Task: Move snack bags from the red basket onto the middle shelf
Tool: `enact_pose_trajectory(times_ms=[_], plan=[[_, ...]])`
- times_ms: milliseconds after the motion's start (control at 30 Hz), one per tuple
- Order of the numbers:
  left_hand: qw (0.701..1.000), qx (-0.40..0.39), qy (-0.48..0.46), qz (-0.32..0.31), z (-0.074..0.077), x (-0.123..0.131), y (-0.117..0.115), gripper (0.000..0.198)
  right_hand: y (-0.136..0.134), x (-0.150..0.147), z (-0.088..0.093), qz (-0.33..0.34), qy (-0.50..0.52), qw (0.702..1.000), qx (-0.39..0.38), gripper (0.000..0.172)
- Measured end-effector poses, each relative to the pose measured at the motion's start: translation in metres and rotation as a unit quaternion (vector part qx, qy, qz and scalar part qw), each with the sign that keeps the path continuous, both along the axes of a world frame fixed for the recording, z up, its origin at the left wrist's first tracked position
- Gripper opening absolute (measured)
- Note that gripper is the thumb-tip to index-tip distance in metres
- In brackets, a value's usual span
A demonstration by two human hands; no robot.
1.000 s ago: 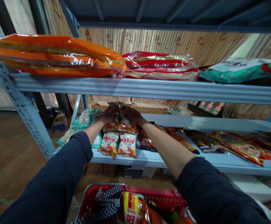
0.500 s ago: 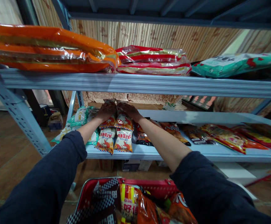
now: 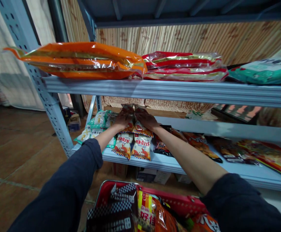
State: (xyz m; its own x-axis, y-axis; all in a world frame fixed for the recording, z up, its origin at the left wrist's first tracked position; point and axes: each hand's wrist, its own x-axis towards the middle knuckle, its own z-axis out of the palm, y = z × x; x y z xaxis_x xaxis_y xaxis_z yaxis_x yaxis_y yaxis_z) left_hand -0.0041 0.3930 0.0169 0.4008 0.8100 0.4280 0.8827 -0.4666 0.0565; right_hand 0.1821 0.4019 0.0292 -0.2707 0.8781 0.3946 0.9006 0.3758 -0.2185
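Observation:
My left hand (image 3: 124,119) lies over the left upper snack bag (image 3: 128,128), its fingers stretched toward the back of the shelf. Beside it, my right hand (image 3: 147,120) rests with extended fingers on the right upper snack bag (image 3: 142,129). Both bags are orange and white, partly covered by the hands. Just in front, two matching bags, a left one (image 3: 123,145) and a right one (image 3: 141,147), slope down toward the shelf's front edge. Green-and-white snack packets (image 3: 98,120) sit by my left hand. Dark snack bags (image 3: 163,146) lie right of the orange-and-white ones.
A red basket (image 3: 174,196) with several snack bags stands below, in front of the blue shelf (image 3: 169,163). Above my hands runs the upper shelf beam (image 3: 155,90), bearing large orange (image 3: 89,61) and red (image 3: 184,66) bags. Boxes (image 3: 146,174) sit underneath.
The view has swung left, so the shelf, bags and basket appear farther right. Both hands stay on the upper bags, with little visible shift against them.

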Motion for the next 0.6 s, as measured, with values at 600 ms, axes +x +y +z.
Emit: enact_pose_trajectory(times_ms=[600], plan=[[0.960,0.091,-0.173,0.203,-0.027,-0.065,-0.019,0.042,-0.014,-0.009,-0.016,-0.033,0.032,0.997,0.063,0.048]])
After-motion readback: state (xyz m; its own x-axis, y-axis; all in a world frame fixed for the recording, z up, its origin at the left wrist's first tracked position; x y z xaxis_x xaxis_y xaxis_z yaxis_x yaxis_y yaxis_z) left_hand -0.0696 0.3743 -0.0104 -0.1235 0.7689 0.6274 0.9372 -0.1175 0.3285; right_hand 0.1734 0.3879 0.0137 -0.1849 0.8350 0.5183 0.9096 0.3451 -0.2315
